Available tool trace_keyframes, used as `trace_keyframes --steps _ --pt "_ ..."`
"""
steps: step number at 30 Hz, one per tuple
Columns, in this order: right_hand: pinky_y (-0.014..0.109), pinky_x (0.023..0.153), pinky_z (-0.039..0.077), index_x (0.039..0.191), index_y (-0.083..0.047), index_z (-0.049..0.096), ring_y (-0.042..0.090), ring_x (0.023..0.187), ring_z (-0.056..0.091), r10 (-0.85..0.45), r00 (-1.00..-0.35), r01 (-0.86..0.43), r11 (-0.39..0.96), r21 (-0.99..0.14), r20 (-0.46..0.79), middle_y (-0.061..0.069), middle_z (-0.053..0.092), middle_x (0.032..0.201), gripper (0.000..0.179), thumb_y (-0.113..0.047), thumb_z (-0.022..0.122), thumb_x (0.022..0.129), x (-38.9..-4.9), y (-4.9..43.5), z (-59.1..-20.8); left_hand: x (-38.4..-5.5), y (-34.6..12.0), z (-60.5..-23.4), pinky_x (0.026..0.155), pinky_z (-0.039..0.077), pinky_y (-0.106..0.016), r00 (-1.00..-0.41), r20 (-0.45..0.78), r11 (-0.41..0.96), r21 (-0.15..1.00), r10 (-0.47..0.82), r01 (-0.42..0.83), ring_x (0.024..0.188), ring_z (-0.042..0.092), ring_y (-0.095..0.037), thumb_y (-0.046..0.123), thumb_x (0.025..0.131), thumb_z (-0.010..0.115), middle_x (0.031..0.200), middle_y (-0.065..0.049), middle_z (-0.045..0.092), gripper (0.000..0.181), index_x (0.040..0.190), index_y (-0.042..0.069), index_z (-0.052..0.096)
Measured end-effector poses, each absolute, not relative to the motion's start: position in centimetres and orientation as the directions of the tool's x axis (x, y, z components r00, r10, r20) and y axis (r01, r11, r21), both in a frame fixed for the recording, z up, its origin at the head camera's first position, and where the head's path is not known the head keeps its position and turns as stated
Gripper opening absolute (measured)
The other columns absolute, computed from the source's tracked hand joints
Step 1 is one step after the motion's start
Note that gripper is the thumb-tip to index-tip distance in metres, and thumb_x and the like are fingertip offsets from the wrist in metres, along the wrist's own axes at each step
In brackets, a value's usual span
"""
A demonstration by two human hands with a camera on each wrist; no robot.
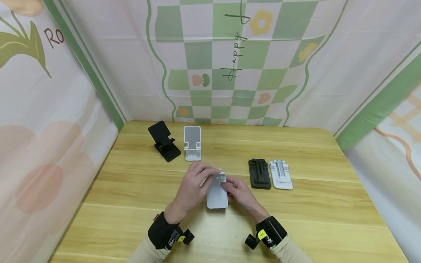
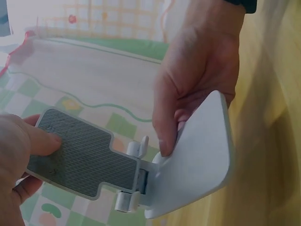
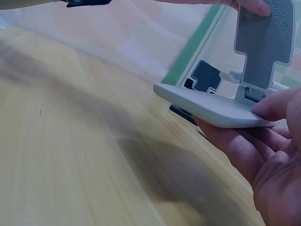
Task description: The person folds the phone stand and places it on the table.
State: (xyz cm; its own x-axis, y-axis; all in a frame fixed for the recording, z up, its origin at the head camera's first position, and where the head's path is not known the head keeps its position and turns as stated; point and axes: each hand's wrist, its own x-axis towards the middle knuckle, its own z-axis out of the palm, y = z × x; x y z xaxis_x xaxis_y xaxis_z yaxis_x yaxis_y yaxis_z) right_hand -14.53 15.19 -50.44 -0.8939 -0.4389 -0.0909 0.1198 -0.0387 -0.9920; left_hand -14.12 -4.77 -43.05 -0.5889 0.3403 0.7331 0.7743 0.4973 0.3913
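My left hand (image 1: pixel 193 184) pinches the grey-padded panel (image 2: pixel 84 153) and my right hand (image 1: pixel 242 195) the base (image 2: pixel 197 157) of the white stand (image 1: pixel 217 197), held above the counter (image 1: pixel 329 219); I seem to be working its hinge (image 2: pixel 142 181), the next move probably calling for a steady base, with folded stands (image 1: pixel 259 174) beyond and unfolded stands (image 1: pixel 192 140) farther back.

1 handheld white stand (image 1: pixel 216 197), 1 unfolded white stand (image 1: pixel 192 136), 1 unfolded black stand (image 1: pixel 161 134), 1 folded white stand (image 1: pixel 281 175) and 1 folded black stand (image 1: pixel 260 174): 5 stands in all, 3 white to 2 black, with 3 opened out and 2 flat. 1 left hand (image 1: pixel 192 188) and 1 right hand (image 1: pixel 242 195), so 2 hands. 2 sleeves (image 1: pixel 148 251), 2 black wristbands (image 1: pixel 161 230), 2 yellow labels (image 1: pixel 261 234), 1 to each wristband. 1 wooden table (image 1: pixel 115 204)
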Motion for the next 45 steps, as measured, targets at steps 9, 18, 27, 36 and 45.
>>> trace_keyframes --steps 9,18,27,36,45 --pt "0.031 0.065 0.056 0.136 0.006 0.044 0.029 0.089 0.065 -0.421 -0.902 0.125 -0.045 -0.991 -0.094 0.025 0.062 0.114 0.046 -0.022 0.046 0.100 -14.5 15.2 -50.7 -13.9 -4.4 -43.5 0.068 0.046 -0.022 -0.566 0.758 0.524 0.355 0.323 0.774 0.085 0.049 -0.011 0.006 0.082 0.068 0.094 0.001 0.063 0.016 0.097 0.012 0.072" --pt "0.021 0.056 0.050 0.131 0.006 0.050 0.017 0.076 0.063 -0.346 -0.930 0.147 -0.044 -0.988 -0.123 0.014 0.068 0.104 0.043 -0.021 0.049 0.098 -14.7 15.3 -50.3 -13.4 -3.8 -44.3 0.068 0.047 -0.021 -0.502 0.783 0.546 0.254 0.369 0.798 0.083 0.051 -0.012 0.004 0.080 0.068 0.095 0.000 0.066 0.018 0.095 0.012 0.072" --pt "0.015 0.050 0.044 0.133 0.013 0.042 0.007 0.066 0.058 -0.273 -0.953 0.176 -0.139 -0.975 -0.133 0.001 0.070 0.094 0.042 -0.012 0.042 0.100 -15.1 15.5 -49.8 -12.7 -2.9 -45.5 0.068 0.046 -0.020 -0.429 0.786 0.579 0.113 0.445 0.808 0.078 0.051 -0.011 0.001 0.073 0.070 0.090 0.002 0.068 0.024 0.092 0.015 0.074" --pt "0.014 0.049 0.043 0.131 0.014 0.044 0.005 0.060 0.054 -0.261 -0.958 0.161 -0.139 -0.977 -0.120 -0.002 0.070 0.085 0.042 -0.014 0.045 0.099 -15.0 15.7 -49.6 -12.6 -2.7 -46.2 0.065 0.044 -0.018 -0.422 0.789 0.581 0.103 0.447 0.808 0.075 0.051 -0.008 0.007 0.075 0.071 0.088 0.004 0.069 0.019 0.091 0.017 0.075" --pt "0.014 0.048 0.042 0.132 0.013 0.043 0.005 0.060 0.054 -0.249 -0.958 0.187 -0.161 -0.969 -0.144 -0.001 0.070 0.086 0.045 -0.017 0.047 0.098 -15.1 15.6 -49.3 -12.3 -2.7 -46.6 0.061 0.042 -0.017 -0.424 0.781 0.594 0.085 0.458 0.800 0.073 0.049 -0.008 0.003 0.073 0.069 0.087 0.005 0.069 0.024 0.090 0.018 0.075"
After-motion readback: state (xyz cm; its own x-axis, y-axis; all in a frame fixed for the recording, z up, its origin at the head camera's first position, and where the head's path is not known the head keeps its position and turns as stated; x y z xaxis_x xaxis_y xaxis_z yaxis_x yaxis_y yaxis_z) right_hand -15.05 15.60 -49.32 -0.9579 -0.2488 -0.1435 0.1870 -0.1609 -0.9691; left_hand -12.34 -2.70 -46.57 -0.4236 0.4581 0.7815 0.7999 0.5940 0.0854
